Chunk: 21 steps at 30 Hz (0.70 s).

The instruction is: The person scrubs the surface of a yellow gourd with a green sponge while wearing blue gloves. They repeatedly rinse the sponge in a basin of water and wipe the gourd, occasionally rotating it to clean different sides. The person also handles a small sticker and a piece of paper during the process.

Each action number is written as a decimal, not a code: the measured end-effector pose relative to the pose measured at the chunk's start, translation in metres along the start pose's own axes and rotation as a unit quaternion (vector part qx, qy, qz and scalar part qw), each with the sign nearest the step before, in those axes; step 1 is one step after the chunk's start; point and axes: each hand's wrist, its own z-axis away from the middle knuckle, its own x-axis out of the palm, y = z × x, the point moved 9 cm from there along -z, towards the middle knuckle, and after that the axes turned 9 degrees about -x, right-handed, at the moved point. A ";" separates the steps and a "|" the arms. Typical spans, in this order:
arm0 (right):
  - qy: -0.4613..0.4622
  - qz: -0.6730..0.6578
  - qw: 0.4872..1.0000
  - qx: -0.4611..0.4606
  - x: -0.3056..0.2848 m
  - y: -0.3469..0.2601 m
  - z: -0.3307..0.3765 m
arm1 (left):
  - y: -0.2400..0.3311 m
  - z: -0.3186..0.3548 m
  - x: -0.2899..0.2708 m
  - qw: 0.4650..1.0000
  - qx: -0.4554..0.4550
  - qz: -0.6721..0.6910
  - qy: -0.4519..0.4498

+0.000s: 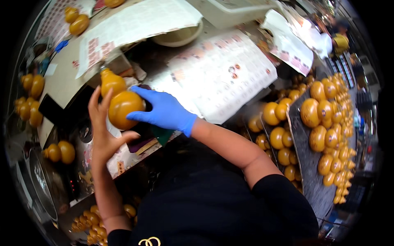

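A glossy amber-yellow bottle gourd [125,107] is held upright, slightly tilted, over the work table at centre left, its narrow neck at the top. My right hand [164,110], in a blue glove, grips the gourd's round lower bulb from the right, thumb in front and fingers behind. My left hand [102,129] is bare, with fingers stretched and thumb apart. It curves along the gourd's left side; whether the fingertips touch it I cannot tell.
Printed sheets [230,67] lie across the table, with a cream bowl [180,37] partly under another sheet. A dark board [301,135] at the right bears rows of similar gourds [324,110]. More gourds [61,151] stand at the left. A round metal pan [41,184] is at lower left.
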 end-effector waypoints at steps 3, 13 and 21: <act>0.020 -0.003 1.000 -0.007 -0.011 0.003 0.010 | -0.004 0.018 0.034 0.996 -0.049 -0.017 0.079; 0.104 0.426 0.890 0.125 -0.184 0.119 0.118 | -0.020 0.022 0.037 0.990 -0.021 -0.003 0.139; 0.157 0.363 0.901 0.180 -0.210 0.112 0.161 | -0.022 0.026 0.040 0.989 -0.028 -0.007 0.147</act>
